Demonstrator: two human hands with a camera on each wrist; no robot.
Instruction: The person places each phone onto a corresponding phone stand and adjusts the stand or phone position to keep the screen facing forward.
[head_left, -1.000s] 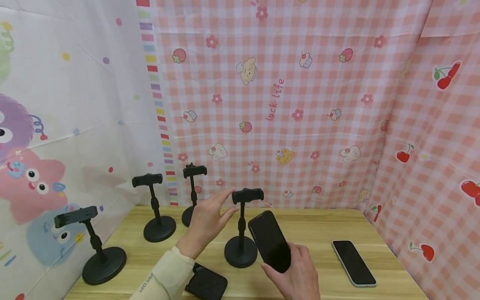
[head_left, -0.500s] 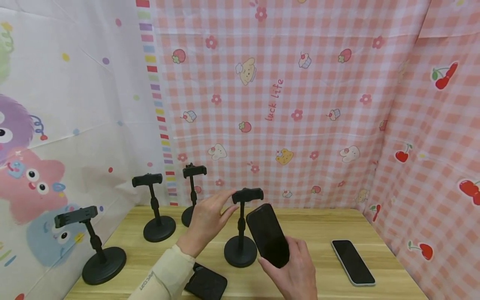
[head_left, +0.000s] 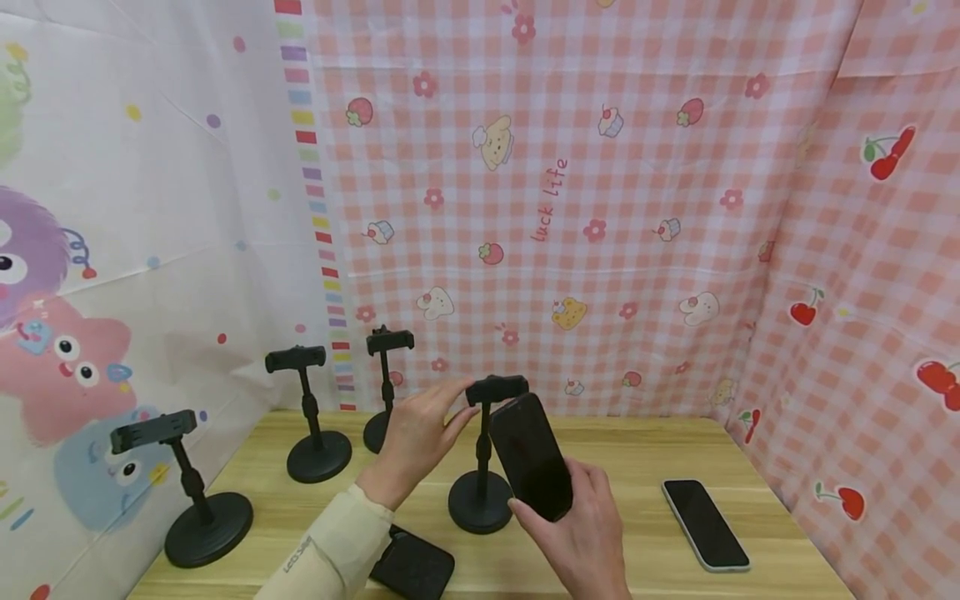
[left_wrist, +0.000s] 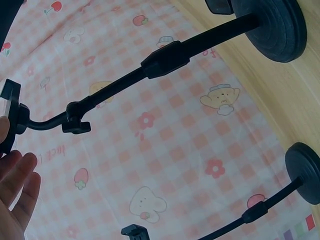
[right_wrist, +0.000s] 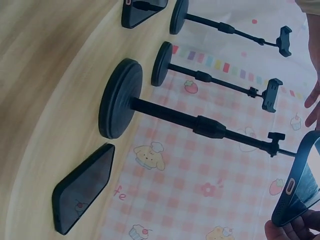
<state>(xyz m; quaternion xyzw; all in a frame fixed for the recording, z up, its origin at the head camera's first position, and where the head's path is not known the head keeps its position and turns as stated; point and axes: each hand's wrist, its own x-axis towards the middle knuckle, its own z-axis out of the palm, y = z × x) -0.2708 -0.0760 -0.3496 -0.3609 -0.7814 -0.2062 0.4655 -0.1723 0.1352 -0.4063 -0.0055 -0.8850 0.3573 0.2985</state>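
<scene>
My left hand (head_left: 420,433) is at the left end of the clamp on the nearest middle phone stand (head_left: 483,467). In the left wrist view, the thumb and fingers of my left hand (left_wrist: 17,185) pinch that clamp (left_wrist: 10,117). A black smartphone (head_left: 531,458) is in my right hand (head_left: 581,533), which grips it by its lower end. It tilts in front of the stand's right side, its top close to the clamp. From the right wrist view, the held smartphone (right_wrist: 300,185) partly hides the clamp end; my right fingers (right_wrist: 300,227) are under its edge.
Three more black phone stands stand leftward: one near left (head_left: 206,529), one behind (head_left: 318,457), one at the back (head_left: 386,392). A black phone (head_left: 414,565) lies by my left sleeve (head_left: 330,542). Another phone (head_left: 705,525) lies at right. Patterned cloths (head_left: 600,167) enclose the wooden table (head_left: 622,454).
My right hand has raised the smartphone and moved it slightly left, so its top now overlaps the clamp's right end. My left hand has stayed at the clamp.
</scene>
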